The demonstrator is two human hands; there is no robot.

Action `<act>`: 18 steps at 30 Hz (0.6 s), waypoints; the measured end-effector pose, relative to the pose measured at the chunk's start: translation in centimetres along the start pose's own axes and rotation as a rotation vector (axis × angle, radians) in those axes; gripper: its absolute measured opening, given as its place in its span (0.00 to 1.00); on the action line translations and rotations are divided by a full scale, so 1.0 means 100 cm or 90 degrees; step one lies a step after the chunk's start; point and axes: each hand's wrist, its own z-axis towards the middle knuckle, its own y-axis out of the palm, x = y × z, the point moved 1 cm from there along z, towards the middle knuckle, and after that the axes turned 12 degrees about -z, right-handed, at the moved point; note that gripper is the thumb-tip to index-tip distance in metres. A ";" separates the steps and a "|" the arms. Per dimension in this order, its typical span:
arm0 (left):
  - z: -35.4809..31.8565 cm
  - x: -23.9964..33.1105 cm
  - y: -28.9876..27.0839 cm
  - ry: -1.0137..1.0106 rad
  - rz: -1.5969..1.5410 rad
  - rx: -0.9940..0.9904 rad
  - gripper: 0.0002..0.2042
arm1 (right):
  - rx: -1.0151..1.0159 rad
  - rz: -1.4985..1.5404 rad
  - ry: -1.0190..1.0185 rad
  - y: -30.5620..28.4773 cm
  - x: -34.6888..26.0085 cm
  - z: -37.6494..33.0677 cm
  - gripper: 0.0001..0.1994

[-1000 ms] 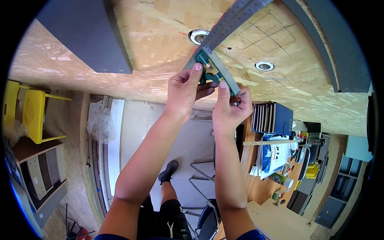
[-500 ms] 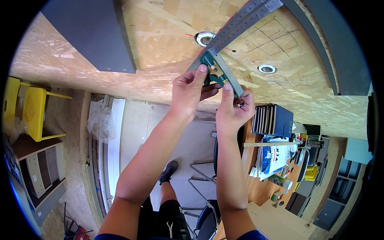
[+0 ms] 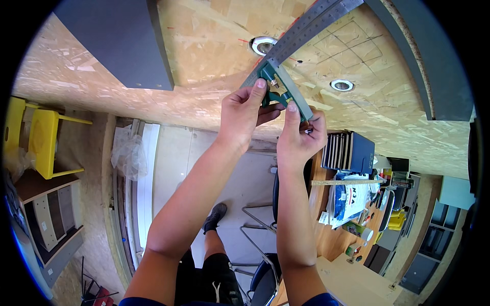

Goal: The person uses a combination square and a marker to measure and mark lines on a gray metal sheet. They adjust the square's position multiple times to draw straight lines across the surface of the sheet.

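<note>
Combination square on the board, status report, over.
Left hand and right hand both grip the green combination square. Steel ruler lies across the chipboard. Nothing in the way.

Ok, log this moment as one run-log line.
left hand: grips green square head | right hand: pinches its lower end | steel ruler: against chipboard panel | round fittings: beside ruler

Chipboard tabletop with what lies on it

The pale chipboard tabletop (image 3: pixel 204 56) fills the far part of the scene. On it lie a dark grey panel (image 3: pixel 117 41) at the far left, a long steel ruler (image 3: pixel 311 23) with a green square head (image 3: pixel 280 89), two round metal fittings (image 3: pixel 263 46) set into the board, and pencilled grid lines to the right.
</note>
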 end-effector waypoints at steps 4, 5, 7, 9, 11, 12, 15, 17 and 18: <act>-0.001 0.001 0.001 0.000 -0.002 0.004 0.19 | -0.005 -0.017 -0.007 -0.001 0.001 0.000 0.14; -0.001 0.001 0.001 0.000 -0.002 0.005 0.19 | -0.007 -0.018 -0.007 -0.001 0.001 0.000 0.14; -0.001 0.000 0.002 0.001 -0.002 0.006 0.19 | -0.004 -0.009 -0.006 -0.001 0.002 0.000 0.14; -0.001 0.000 0.002 0.001 -0.002 0.006 0.19 | -0.002 -0.002 -0.006 -0.001 0.003 0.000 0.14; -0.001 0.000 0.001 -0.001 -0.004 0.003 0.19 | -0.001 0.005 -0.007 0.000 0.002 0.000 0.14; -0.001 0.000 0.001 -0.001 -0.003 0.005 0.19 | -0.002 0.003 -0.005 0.000 0.003 0.000 0.14; -0.001 0.001 0.001 -0.001 -0.001 0.007 0.19 | -0.004 -0.003 -0.001 -0.001 0.003 0.000 0.14; -0.002 0.001 0.002 -0.003 0.000 0.007 0.19 | -0.004 -0.007 0.000 -0.002 0.003 0.000 0.14; -0.002 0.001 0.002 -0.003 0.002 0.009 0.19 | -0.003 -0.009 -0.001 -0.001 0.004 0.000 0.14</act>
